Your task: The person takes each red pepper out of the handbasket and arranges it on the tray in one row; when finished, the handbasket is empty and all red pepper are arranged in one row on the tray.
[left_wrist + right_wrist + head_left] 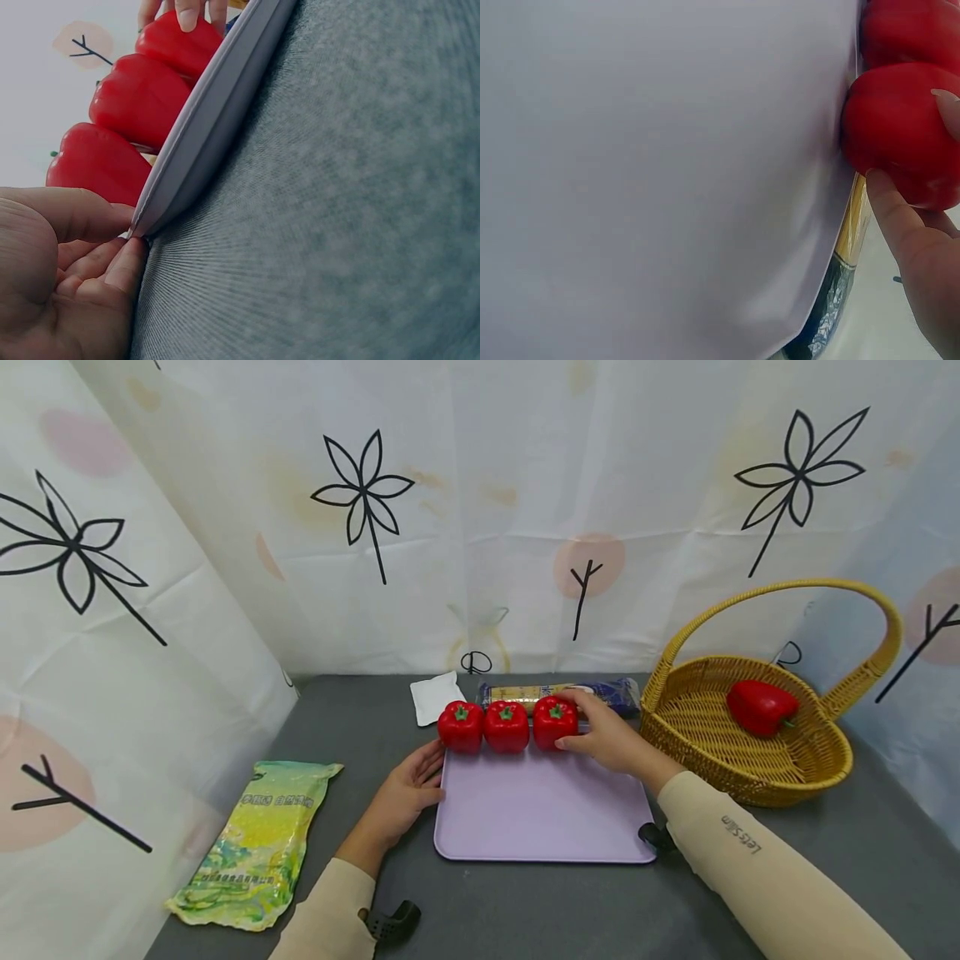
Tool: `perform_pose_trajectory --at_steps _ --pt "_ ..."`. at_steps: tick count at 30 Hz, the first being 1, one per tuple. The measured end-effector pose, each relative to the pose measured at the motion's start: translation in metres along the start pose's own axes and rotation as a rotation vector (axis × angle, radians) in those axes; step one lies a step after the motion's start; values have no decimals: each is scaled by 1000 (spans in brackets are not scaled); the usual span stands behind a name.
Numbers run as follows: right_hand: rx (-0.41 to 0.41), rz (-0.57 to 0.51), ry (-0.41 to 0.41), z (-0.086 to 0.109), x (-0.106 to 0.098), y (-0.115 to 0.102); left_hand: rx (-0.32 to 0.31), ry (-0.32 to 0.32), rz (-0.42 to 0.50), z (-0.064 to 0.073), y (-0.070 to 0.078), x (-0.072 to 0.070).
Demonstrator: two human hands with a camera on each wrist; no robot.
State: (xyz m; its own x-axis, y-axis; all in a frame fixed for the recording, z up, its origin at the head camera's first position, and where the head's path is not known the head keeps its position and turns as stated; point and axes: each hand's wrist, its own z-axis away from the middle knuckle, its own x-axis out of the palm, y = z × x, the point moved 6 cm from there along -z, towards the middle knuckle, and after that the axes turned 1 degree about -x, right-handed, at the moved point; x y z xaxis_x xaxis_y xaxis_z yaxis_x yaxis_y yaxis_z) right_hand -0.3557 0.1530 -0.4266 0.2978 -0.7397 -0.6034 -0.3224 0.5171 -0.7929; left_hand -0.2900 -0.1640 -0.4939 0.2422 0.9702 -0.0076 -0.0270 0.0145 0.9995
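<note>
Three red bell peppers stand in a row along the far edge of a pale purple tray (540,814): the left pepper (461,727), the middle pepper (507,727) and the right pepper (553,723). My right hand (603,732) grips the right pepper, thumb on its near side and fingers over its far side. In the right wrist view, fingertips press on that pepper (900,131). At the tray's left edge, my left hand (405,789) pinches the rim between thumb and fingers, as the left wrist view shows. The left pepper (97,166) is just beyond that hand.
A yellow wicker basket (720,781) with a tall handle stands at the right, another red pepper (761,707) inside. Behind the tray lie a long blue and yellow packet (618,695) and a white packet (437,697). A green-yellow bag (258,843) lies at the left.
</note>
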Motion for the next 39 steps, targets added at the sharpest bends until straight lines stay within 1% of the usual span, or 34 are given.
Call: perform_pose_trajectory --at_steps 6,12,16,21,29,31,35,39 --pt "6 -7 6 -2 3 0 7 -3 3 0 0 0" --pt "-11 -17 21 -2 4 -1 9 -5 12 0 0 0" --pt "-23 -40 22 -2 5 -2 9 -6 15 -1 0 0" --pt "-9 -78 22 1 2 -4 13 -5 9 0 0 0" --pt "-14 -81 72 13 -21 -14 18 0 13 1 1 1" --pt "-23 -96 88 17 -28 -18 17 0 13 1 1 1" --pt "-65 -123 130 26 -44 -27 12 3 12 1 0 0" --pt "-100 -123 175 38 -60 -31 13 4 8 1 0 0"
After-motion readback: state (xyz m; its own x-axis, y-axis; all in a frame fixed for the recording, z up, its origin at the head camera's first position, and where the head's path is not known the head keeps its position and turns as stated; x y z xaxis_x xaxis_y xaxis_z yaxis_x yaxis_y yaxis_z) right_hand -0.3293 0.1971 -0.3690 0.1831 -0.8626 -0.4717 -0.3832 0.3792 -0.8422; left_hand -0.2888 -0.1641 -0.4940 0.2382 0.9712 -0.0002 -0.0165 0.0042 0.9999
